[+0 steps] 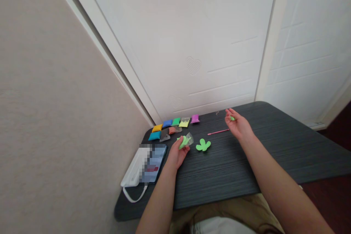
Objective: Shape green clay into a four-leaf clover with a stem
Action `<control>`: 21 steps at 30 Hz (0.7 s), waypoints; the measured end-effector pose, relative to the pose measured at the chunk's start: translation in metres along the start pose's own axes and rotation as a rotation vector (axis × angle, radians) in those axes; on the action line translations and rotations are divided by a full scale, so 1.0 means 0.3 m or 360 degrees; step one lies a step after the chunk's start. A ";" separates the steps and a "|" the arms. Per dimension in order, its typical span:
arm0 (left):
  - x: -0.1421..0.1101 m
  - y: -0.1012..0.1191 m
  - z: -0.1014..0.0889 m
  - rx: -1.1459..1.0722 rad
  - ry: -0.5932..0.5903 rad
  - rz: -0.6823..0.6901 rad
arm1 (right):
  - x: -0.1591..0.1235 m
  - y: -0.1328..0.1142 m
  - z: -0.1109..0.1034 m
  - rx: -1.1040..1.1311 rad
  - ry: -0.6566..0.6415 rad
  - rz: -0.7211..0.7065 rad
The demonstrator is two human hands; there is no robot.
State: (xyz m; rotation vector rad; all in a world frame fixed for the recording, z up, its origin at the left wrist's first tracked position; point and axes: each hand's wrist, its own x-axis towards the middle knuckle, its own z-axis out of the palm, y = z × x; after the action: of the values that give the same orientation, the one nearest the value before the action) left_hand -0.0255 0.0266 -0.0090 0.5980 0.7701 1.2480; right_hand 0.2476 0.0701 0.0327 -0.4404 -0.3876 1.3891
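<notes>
My left hand (178, 154) is closed on a clear packet of light green modelling clay (184, 141), its torn plastic end sticking up to the right. Over the right part of the table, my right hand (238, 124) is raised with its fingers curled round a small piece of green clay (232, 118). Between the hands, a flat light green clay shape with several rounded petals (203, 145) lies on the table. A thin pink modelling stick (218, 132) rests behind it, its right end close to my right hand.
Several coloured clay packets stand in rows at the back left, among them a yellow packet (157, 128) and a purple packet (195, 119). A phone (157, 161) and a white device with a cable (134, 168) lie at the left. A white panelled door (219, 44) borders the dark table (214, 179).
</notes>
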 end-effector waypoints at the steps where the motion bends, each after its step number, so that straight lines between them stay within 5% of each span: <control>1: 0.004 0.004 -0.006 -0.0048 0.0001 -0.0001 | -0.006 0.020 0.005 -0.0039 -0.0046 0.0013; 8: 0.026 0.023 -0.036 -0.0181 0.0054 0.0161 | -0.065 0.155 0.032 -0.0442 -0.0283 0.0237; 14: 0.014 0.010 -0.024 0.0695 0.0329 0.0595 | -0.090 0.201 0.035 -0.0658 -0.0267 0.0263; 21: 0.059 0.031 -0.008 0.1486 0.0430 0.0785 | -0.098 0.229 0.041 -0.0734 -0.0151 0.0116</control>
State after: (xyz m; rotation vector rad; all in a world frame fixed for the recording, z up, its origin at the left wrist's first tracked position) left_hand -0.0306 0.0459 -0.0068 1.4584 1.5150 1.3908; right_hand 0.1788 0.0503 0.0078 -0.7725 -0.7826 1.3923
